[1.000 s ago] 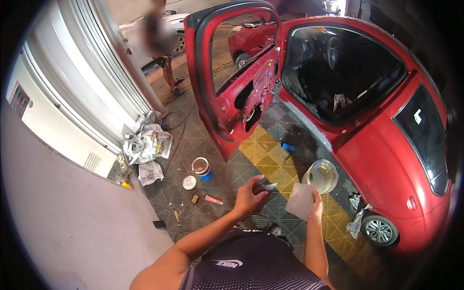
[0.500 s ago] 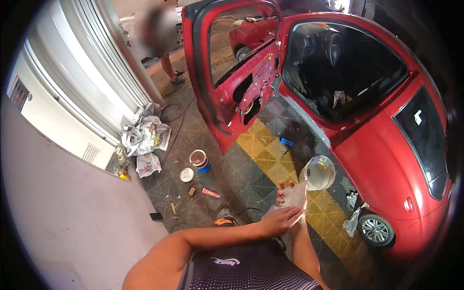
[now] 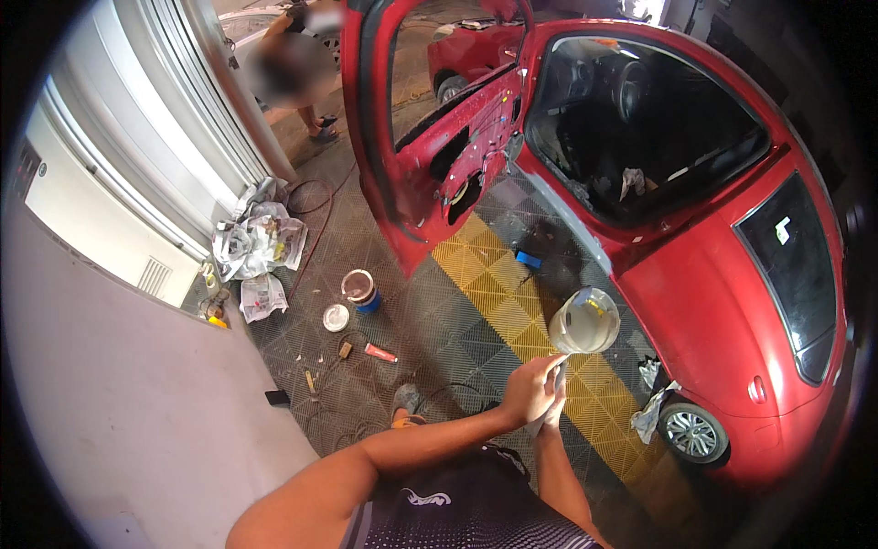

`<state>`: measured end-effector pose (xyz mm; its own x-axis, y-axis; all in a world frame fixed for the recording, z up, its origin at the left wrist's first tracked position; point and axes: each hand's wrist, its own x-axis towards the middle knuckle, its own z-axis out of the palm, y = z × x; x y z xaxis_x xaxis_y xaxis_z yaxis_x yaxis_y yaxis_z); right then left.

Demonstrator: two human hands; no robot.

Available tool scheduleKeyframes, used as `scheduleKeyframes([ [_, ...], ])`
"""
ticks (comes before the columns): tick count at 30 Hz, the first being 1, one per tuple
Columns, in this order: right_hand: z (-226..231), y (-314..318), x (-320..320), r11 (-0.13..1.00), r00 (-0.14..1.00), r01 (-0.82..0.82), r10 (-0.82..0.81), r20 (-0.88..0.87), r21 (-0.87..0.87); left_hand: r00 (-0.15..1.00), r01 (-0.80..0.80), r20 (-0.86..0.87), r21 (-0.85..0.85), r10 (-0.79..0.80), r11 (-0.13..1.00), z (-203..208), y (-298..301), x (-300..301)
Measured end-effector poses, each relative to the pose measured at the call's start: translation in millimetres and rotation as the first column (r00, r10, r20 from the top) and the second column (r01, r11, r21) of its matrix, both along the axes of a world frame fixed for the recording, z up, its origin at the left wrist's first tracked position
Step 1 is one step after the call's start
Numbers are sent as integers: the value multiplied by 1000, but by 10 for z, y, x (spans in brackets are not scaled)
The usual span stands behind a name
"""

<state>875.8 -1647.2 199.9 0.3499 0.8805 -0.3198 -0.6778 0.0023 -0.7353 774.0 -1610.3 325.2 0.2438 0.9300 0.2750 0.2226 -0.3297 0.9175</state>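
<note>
Both my hands meet in front of me, close to the near rim of a clear bucket (image 3: 585, 322) of cloudy liquid. My right hand (image 3: 550, 417) holds a thin, flat grey sheet (image 3: 560, 376), now turned nearly edge-on. Over it, my left hand (image 3: 529, 392) is closed, its fingers pressed together toward the sheet's upper edge. Whatever those left fingers pinch is hidden from this angle. On the floor to the left stand an open can (image 3: 361, 291) of brownish paste, its round lid (image 3: 336, 317) and a red tube (image 3: 380, 352).
A red car (image 3: 677, 302) fills the right side, its stripped door (image 3: 380, 146) swung wide. A blue block (image 3: 528, 259) lies on the tiled floor. Crumpled newspaper (image 3: 261, 242) lies by the shutter. Another person (image 3: 288, 69) bends near a car beyond. A hose (image 3: 320, 215) curves across the floor.
The grey sheet has tipped from lying face-up to nearly edge-on. My left hand has risen along it toward the bucket. The person in the background has bent over.
</note>
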Motion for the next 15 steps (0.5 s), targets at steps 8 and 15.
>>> scheduleKeyframes([
  [8,604,215,333,963,914,-144,218,-343,228,923,373,-187,211,-337,903,264,-124,-220],
  [15,777,252,113,933,940,-115,213,-265,342,963,265,-137,358,-230,896,513,-122,-49],
])
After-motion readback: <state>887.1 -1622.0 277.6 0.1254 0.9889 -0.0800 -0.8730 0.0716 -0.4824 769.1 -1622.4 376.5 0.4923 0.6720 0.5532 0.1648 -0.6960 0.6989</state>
